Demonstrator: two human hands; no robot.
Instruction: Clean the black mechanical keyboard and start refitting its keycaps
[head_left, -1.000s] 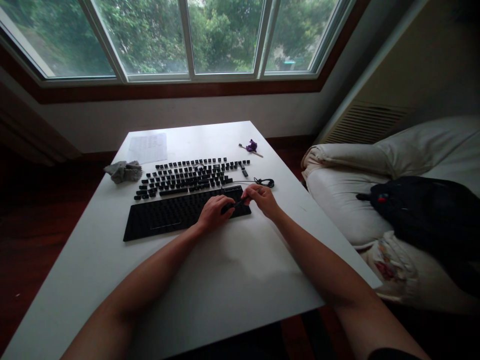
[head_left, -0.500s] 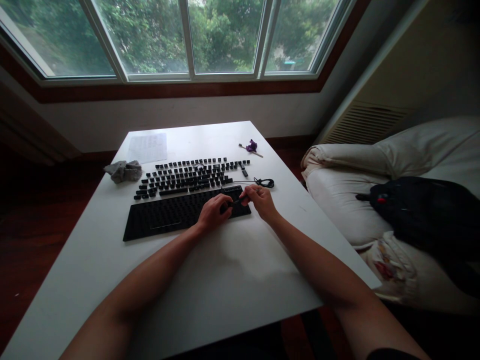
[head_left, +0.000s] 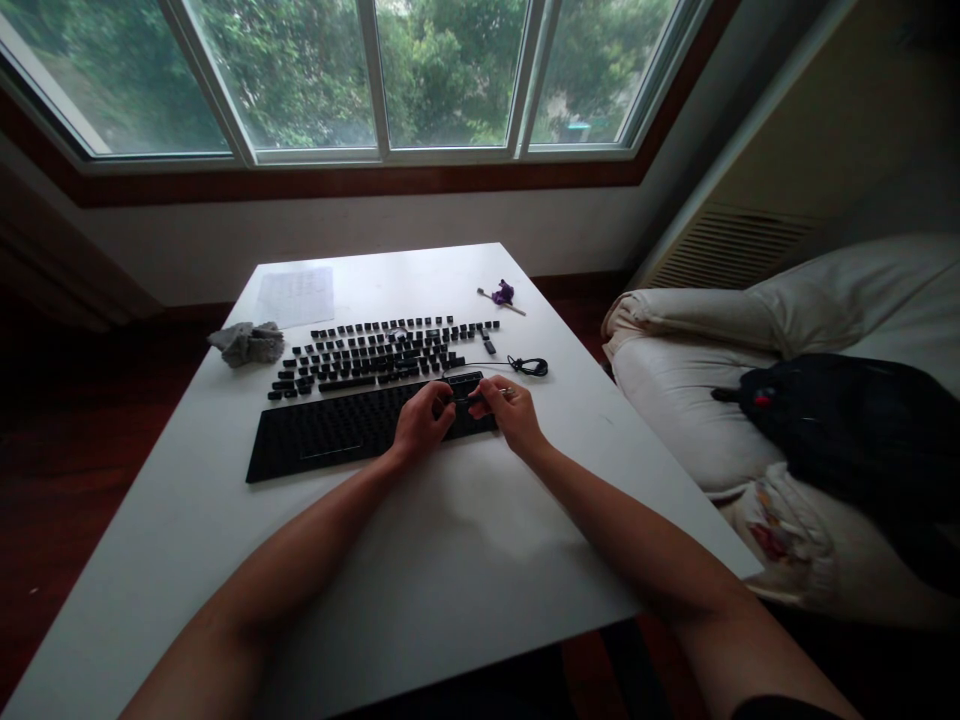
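Observation:
A long black keyboard base (head_left: 322,435), its keycaps off, lies slightly tilted across the white table (head_left: 465,560). Over its right part, my left hand (head_left: 422,418) is closed, thumb and fingertips pinched together; whatever they hold is too small and dark to name. Facing it, my right hand (head_left: 512,412) grips a small dark tool (head_left: 477,398) with a thin, shiny wire-like part showing by the fingers. The fingertips of both hands are close together but apart. Loose black keycaps (head_left: 360,350) stand in rows just behind the keyboard.
A coiled black cable (head_left: 529,366) lies right of the keycaps. Farther back are a small brush (head_left: 517,308) with a purple thing (head_left: 503,292) and a sheet of paper (head_left: 296,295). A grey cloth (head_left: 247,343) sits at the left edge. Right of the table, a sofa holds a black bag (head_left: 847,430).
My right hand has turned and come slightly down, so the tool's shiny part now shows. My left hand has shifted a little left, and its fingertips have lifted.

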